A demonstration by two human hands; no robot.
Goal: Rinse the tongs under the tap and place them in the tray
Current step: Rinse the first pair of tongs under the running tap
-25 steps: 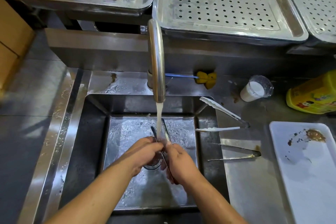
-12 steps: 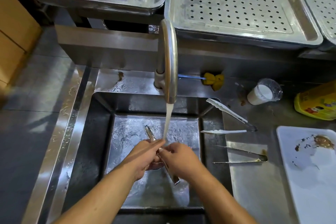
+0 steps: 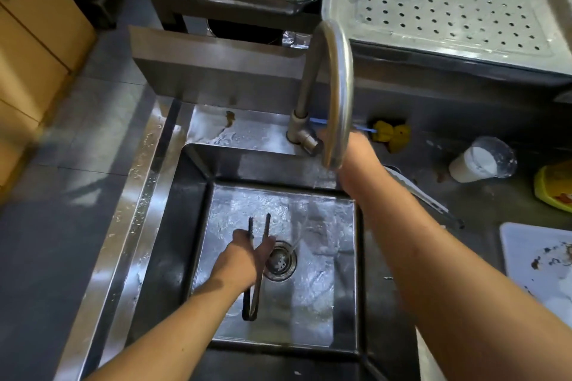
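Stainless steel sink (image 3: 173, 241) set in a wet worktop (image 3: 483, 204) fills our view. Our left hand (image 3: 244, 257) is low in the basin, its fingers curled round the middle of the tongs (image 3: 255, 297). Their tips point away beyond the knuckles, and their hinge end lies back beneath the wrist. The drain (image 3: 280, 260) is just right of this hand.

Our right hand (image 3: 356, 161) is up behind the tap (image 3: 337, 77) spout. It is blurred and partly hidden, so we cannot tell how far open it is or whether it touches the lever. A thin stream of water (image 3: 301, 226) falls between the hands.

We judge that the wet metal could slip from a one-handed hold and drop by the drain. It could also drip across the worktop on the way to the perforated tray (image 3: 448, 9) beyond the right hand.
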